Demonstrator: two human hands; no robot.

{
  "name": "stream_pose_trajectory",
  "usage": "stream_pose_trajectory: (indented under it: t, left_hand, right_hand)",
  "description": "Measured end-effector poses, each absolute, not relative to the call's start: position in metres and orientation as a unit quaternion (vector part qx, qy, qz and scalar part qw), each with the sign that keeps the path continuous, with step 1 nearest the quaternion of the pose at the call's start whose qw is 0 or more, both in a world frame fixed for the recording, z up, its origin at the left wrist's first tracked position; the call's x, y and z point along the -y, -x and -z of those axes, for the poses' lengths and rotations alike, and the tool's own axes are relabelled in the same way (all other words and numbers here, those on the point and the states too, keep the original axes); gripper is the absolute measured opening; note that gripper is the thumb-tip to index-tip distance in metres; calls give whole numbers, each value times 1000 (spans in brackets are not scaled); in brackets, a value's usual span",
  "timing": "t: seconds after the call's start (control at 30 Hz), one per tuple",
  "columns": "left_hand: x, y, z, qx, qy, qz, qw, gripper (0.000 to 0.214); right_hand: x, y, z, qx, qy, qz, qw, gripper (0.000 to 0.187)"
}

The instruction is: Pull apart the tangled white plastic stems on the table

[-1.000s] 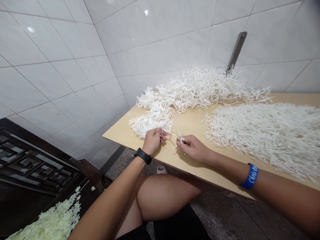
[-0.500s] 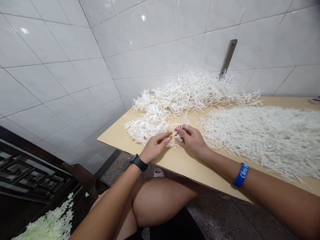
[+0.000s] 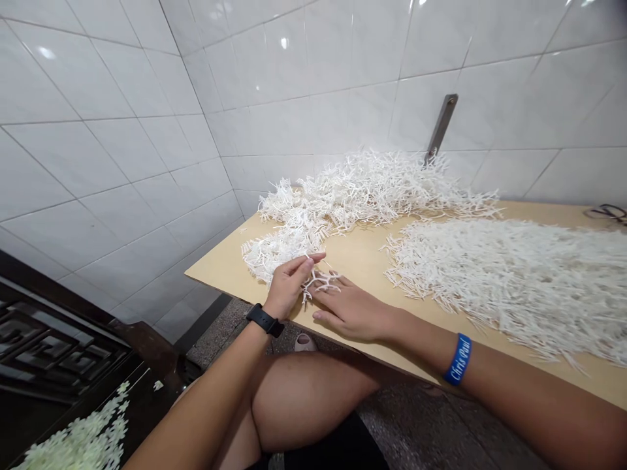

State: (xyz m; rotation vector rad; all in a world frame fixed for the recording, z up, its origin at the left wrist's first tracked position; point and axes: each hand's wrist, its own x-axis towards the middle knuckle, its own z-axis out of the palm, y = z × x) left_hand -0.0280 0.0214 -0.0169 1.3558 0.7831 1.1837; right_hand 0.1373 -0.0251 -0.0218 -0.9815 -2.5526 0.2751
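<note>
My left hand (image 3: 290, 282), with a black watch on its wrist, pinches a white branched plastic sprig (image 3: 324, 281) between thumb and fingers near the table's front edge. The sprig's thin forks spread rightward from the pinch. Just right of it, my right hand (image 3: 353, 309) lies palm down and low over the table, fingers stretched out under and beside the forks; whether it touches them I cannot tell. A tangled heap of similar white sprigs (image 3: 377, 186) runs along the wall and curves forward to just behind my left hand.
A wide layer of white sprigs (image 3: 514, 281) covers the right side of the wooden table (image 3: 218, 261). A metal bracket (image 3: 441, 127) is fixed to the tiled wall. Pale green flower pieces (image 3: 83, 437) lie at lower left, beside a dark carved wooden chair (image 3: 44, 346).
My left hand now pinches the sprig, which was at my right fingers before. My right hand has come out of its pinch, opened flat and moved slightly lower. The view has shifted slightly.
</note>
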Motion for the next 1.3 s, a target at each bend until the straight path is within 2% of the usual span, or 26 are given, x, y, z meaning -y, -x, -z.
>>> stream_pose_trajectory:
  t: [0.17,0.27,0.33,0.43,0.5,0.7,0.87,0.97,1.07,1.2,1.3]
  left_hand:
    - [-26,30,23,-326,-478,-570,583,31]
    - [-26,31,24,-331,-492,-554,585,32]
    - [-25,31,23,-331,-501,-541,589,34]
    - [-26,31,22,-333,-503,-523,602,36]
    - [-26,31,22,-341,-508,-512,603,37]
    - [-25,31,19,-346,-534,-486,599,42]
    - [-23,32,19,-346,-530,-489,600,48]
    - [-24,33,20,-345,-535,-493,593,54]
    - [-24,33,21,-343,-541,-486,594,59]
    - [-23,33,19,-336,-546,-479,600,71]
    - [-23,32,20,-333,-559,-465,600,69]
  right_hand:
    - [10,-166,29,847,517,-62,105,58]
    - [-3,-191,33,741,667,18,75,62]
    - [-8,-201,33,695,709,86,82,60]
    - [-9,-200,30,710,671,167,133,49]
    - [-8,-197,27,732,638,178,157,45]
    - [-9,-201,24,739,653,134,101,39]
    - [-4,-191,23,763,602,111,209,42]
    - [0,-182,22,827,527,52,187,40]
    - [0,-183,21,812,557,60,164,35]
    - [1,-187,19,757,593,91,259,32]
    - [8,-176,15,762,548,-6,345,27]
